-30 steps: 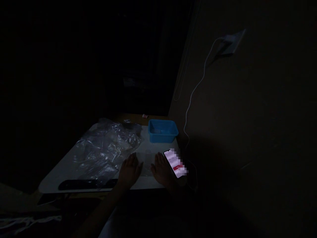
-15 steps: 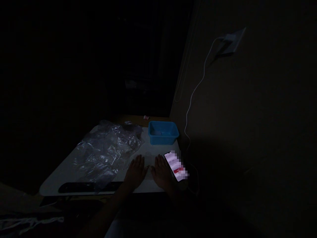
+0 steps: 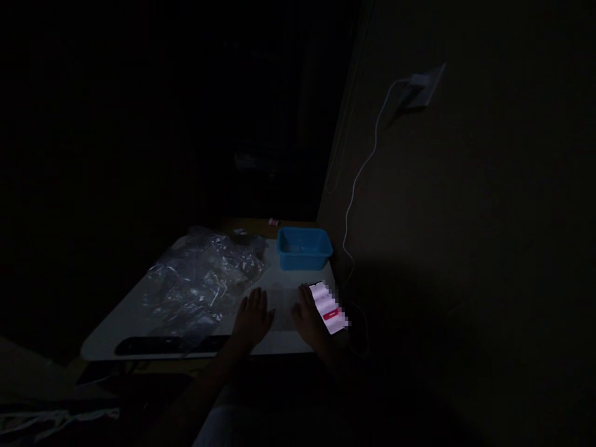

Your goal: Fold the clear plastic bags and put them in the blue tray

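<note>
In the dim head view my left hand (image 3: 252,318) lies palm down on the white table (image 3: 105,332), fingers stretched out and slightly apart. My right hand (image 3: 306,318) is turned more onto its side, its fingers extended beside the lit phone (image 3: 329,310). Between the two hands lies a thin, flat, see-through plastic piece (image 3: 283,310); its exact kind is too dark to make out. To the left of my left hand spreads a crumpled heap of clear plastic (image 3: 205,279).
A blue plastic basin (image 3: 303,261) stands at the table's far right corner. A white cable (image 3: 356,180) hangs from a wall socket (image 3: 426,87) down past the right edge. Behind the table, a small pink-and-white item (image 3: 274,222) rests on a wooden surface (image 3: 298,224).
My right hand has tilted from palm down toward its side and moved slightly away from my left hand. My left hand stays flat. The view has shifted a little.
</note>
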Available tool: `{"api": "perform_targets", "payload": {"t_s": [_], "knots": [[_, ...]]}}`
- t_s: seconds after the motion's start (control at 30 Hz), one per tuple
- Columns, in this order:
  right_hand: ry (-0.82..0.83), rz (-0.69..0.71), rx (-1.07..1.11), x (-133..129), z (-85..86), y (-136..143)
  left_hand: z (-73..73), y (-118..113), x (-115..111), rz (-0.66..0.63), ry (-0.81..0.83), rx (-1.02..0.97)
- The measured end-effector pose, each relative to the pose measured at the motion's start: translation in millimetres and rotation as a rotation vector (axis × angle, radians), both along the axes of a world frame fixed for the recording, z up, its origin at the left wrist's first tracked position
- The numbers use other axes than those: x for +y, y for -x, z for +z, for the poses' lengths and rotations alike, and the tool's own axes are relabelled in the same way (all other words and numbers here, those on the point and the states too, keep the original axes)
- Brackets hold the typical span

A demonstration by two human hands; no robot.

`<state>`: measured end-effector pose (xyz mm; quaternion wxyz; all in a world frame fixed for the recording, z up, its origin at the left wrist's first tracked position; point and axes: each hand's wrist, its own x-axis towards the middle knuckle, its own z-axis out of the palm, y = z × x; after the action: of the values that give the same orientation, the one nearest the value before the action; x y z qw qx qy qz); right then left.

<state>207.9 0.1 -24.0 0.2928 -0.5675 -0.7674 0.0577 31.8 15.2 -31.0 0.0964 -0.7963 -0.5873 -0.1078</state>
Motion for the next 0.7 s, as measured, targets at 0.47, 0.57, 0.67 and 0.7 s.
{"api": "perform_targets", "payload": {"t_s": [0.47,0.57,0.67,0.7], "knots": [[-0.129,0.298,-0.507,-27,31.5,0,4.5,-1,3,0.013,0.082,-0.017],[-0.135,0.25,-0.494,-28,32.4,4,5.4,-2,2,0.013,0.082,-0.021],[-0.114,0.212,-0.493,-26,32.1,5,7.5,-1,5,0.002,0.088,-0.051],[-0.104,0.202,-0.496,-25,31.7,4,9.0,0,6,-0.003,0.093,-0.069]]}}
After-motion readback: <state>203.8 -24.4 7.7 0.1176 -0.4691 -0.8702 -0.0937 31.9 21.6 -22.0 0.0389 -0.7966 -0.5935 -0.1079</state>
